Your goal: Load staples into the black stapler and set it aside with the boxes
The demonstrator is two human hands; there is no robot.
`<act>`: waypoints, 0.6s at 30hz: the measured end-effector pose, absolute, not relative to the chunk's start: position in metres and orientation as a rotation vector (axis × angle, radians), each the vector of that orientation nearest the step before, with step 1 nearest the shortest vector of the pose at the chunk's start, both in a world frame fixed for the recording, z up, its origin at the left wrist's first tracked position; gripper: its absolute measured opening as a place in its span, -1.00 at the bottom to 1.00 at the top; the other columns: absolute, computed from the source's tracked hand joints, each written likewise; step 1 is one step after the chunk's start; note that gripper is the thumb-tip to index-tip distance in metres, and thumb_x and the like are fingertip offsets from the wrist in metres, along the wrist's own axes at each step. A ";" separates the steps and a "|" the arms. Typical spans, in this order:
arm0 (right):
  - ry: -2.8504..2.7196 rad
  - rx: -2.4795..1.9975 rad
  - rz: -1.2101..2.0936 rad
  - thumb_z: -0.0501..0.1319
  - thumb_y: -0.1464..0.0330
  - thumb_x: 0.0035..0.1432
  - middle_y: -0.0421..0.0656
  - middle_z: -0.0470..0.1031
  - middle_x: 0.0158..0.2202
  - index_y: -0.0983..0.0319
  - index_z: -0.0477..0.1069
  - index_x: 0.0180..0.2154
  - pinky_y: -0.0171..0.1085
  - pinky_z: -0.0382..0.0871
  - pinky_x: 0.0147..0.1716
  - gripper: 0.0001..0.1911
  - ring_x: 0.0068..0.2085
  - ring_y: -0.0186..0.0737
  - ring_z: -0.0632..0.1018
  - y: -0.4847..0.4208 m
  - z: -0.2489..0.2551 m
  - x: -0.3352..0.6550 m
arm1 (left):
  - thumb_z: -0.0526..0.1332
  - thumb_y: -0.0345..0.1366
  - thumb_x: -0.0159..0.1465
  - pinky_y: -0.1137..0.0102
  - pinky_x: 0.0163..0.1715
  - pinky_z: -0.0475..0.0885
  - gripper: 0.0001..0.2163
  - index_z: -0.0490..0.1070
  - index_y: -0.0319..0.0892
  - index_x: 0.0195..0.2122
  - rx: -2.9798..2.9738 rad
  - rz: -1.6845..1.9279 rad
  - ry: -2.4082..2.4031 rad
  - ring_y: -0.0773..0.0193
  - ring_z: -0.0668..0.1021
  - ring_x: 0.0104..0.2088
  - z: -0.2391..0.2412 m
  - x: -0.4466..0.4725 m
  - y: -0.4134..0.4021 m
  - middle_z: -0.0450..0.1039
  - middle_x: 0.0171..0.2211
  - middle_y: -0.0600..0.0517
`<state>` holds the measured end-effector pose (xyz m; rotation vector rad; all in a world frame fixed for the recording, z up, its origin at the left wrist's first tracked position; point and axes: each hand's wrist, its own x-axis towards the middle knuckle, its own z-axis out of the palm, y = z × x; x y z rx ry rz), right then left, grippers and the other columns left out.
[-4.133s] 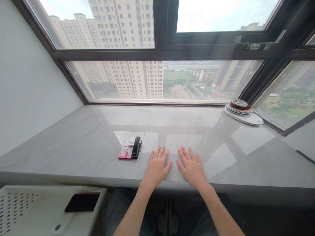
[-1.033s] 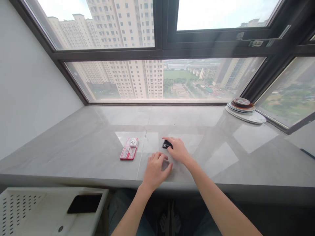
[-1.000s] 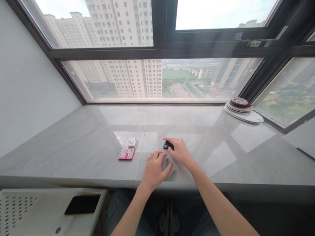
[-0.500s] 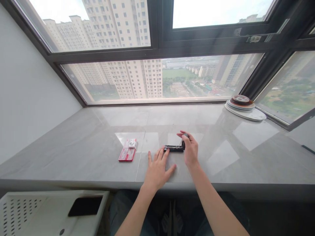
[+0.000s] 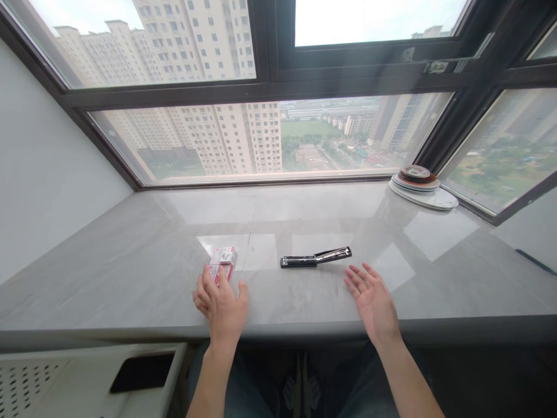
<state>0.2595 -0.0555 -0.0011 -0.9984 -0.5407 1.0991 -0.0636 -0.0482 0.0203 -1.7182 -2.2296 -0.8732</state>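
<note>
A black stapler (image 5: 299, 262) lies on the grey windowsill between my hands, swung wide apart so that its top arm rests out to the right. My right hand (image 5: 375, 297) is to the right of it, palm turned up and fingers spread, touching nothing. Over on the left, my left hand (image 5: 224, 305) reaches to the red and white staple boxes (image 5: 223, 255), fingers apart over their near end. A smaller white box sits on top of the red one. My fingers hide the lower part of the boxes, and whether they touch I cannot tell.
Several stacked plates (image 5: 415, 184) stand at the back right corner by the window. Below the sill's front edge, a white perforated stand (image 5: 82, 377) at lower left carries a black phone (image 5: 143, 372). Dark window frames (image 5: 261, 90) bound the back.
My right hand has let go of the stapler and drawn back to the right. The stapler now lies folded out flat. My left hand has moved left from the stapler to the boxes.
</note>
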 end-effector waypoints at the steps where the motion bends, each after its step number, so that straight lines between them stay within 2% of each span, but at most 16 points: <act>1: -0.603 -1.072 1.100 0.24 0.09 0.27 -0.11 0.49 0.11 0.06 0.34 0.17 -0.10 0.53 0.08 -0.52 0.10 -0.10 0.56 -0.065 -0.001 0.260 | 0.15 -0.15 0.42 -0.25 0.32 -0.03 -0.55 0.30 -0.23 0.27 -1.696 -0.813 -2.256 -0.28 0.04 0.41 0.018 -0.071 -0.050 -0.07 0.44 -0.28; 3: -0.791 -1.254 1.148 0.25 0.06 0.25 -0.10 0.54 0.00 0.09 0.40 0.13 -0.15 0.59 -0.15 -0.52 -0.08 -0.11 0.61 -0.077 -0.001 0.258 | 0.15 -0.14 0.43 -0.25 0.31 0.00 -0.59 0.33 -0.14 0.25 -1.771 -0.730 -2.246 -0.25 0.08 0.39 0.015 -0.079 -0.056 -0.01 0.42 -0.23; 6: -1.169 -1.555 1.131 0.21 0.04 0.27 -0.14 0.56 -0.23 0.12 0.46 0.08 -0.22 0.50 -0.39 -0.55 -0.36 -0.19 0.57 -0.080 0.003 0.250 | 0.18 -0.16 0.43 -0.13 0.27 0.16 -0.67 0.39 0.04 0.20 -2.046 -0.737 -2.147 -0.14 0.27 0.29 0.015 -0.071 -0.060 0.24 0.31 -0.10; 8: -1.388 -1.703 0.973 0.20 0.06 0.27 -0.19 0.54 -0.34 0.10 0.49 0.04 -0.26 0.41 -0.42 -0.60 -0.45 -0.25 0.51 -0.073 0.008 0.240 | 0.19 -0.22 0.42 -0.02 0.17 0.31 -0.73 0.43 0.08 0.13 -2.304 -0.802 -2.055 -0.05 0.40 0.17 0.019 -0.058 -0.059 0.41 0.17 -0.05; 10: -1.521 -1.741 0.914 0.19 0.07 0.27 -0.22 0.52 -0.39 0.10 0.51 -0.02 -0.29 0.34 -0.46 -0.64 -0.51 -0.29 0.46 -0.063 0.014 0.229 | 0.19 -0.31 0.41 0.09 0.08 0.39 -0.73 0.44 0.07 0.10 -2.570 -0.903 -1.934 0.02 0.46 0.08 0.023 -0.042 -0.054 0.49 0.07 0.00; 13: -1.572 -1.609 1.227 0.12 0.03 0.30 -0.24 0.49 -0.44 0.15 0.49 -0.11 -0.32 0.21 -0.58 -0.62 -0.62 -0.34 0.37 -0.046 0.020 0.215 | 0.26 -0.36 0.35 0.15 0.06 0.41 -0.65 0.42 0.05 0.14 -2.811 -1.079 -1.780 0.07 0.50 0.02 0.025 -0.016 -0.045 0.52 0.01 0.03; 15: -1.553 -1.503 1.396 0.11 0.00 0.30 -0.27 0.42 -0.52 0.19 0.46 -0.24 -0.35 0.11 -0.62 -0.60 -0.65 -0.39 0.28 -0.036 0.020 0.212 | 0.32 -0.35 0.30 0.15 0.06 0.41 -0.61 0.42 0.05 0.15 -2.869 -1.156 -1.750 0.08 0.51 -0.01 0.024 -0.001 -0.039 0.53 -0.02 0.03; 18: -1.552 -1.471 1.415 0.17 -0.01 0.26 -0.31 0.26 -0.62 0.22 0.37 -0.42 -0.37 0.00 -0.61 -0.56 -0.62 -0.42 0.19 -0.024 0.019 0.221 | 0.40 -0.33 0.25 0.16 0.08 0.41 -0.52 0.40 0.07 0.18 -2.943 -1.197 -1.723 0.08 0.51 0.00 0.023 0.008 -0.034 0.53 -0.02 0.05</act>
